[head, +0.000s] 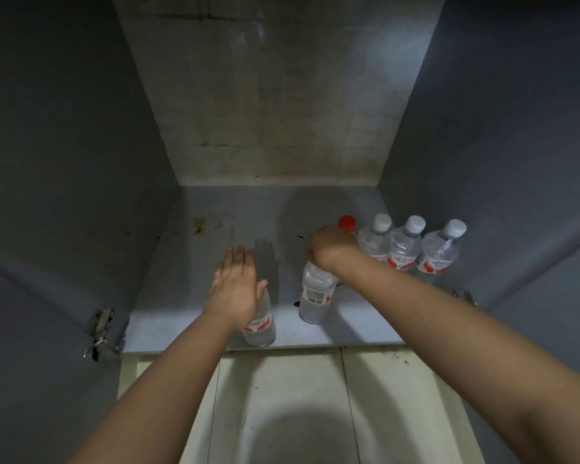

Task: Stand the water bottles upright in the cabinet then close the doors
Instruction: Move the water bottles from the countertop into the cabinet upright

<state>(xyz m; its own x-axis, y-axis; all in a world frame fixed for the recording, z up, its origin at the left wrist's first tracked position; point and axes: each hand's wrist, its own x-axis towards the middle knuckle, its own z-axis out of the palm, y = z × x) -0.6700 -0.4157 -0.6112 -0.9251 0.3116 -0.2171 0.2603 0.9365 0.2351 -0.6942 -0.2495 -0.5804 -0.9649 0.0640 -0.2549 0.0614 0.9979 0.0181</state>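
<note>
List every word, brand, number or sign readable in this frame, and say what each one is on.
No text can be read.
Red-and-white labels on the three white-capped bottles at the right: print blurred.
White panel on the bottle under the right hand: looks like a barcode, too small to read.
Label on the bottle under the left hand: red mark only, unreadable.

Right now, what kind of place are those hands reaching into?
It looks like the inside of a low storage cabinet, probably in a kitchen or utility room. You can see its grey walls, a metal door hinge at the front edge, and water bottles standing on its floor, with pale floor tiles below.
</note>
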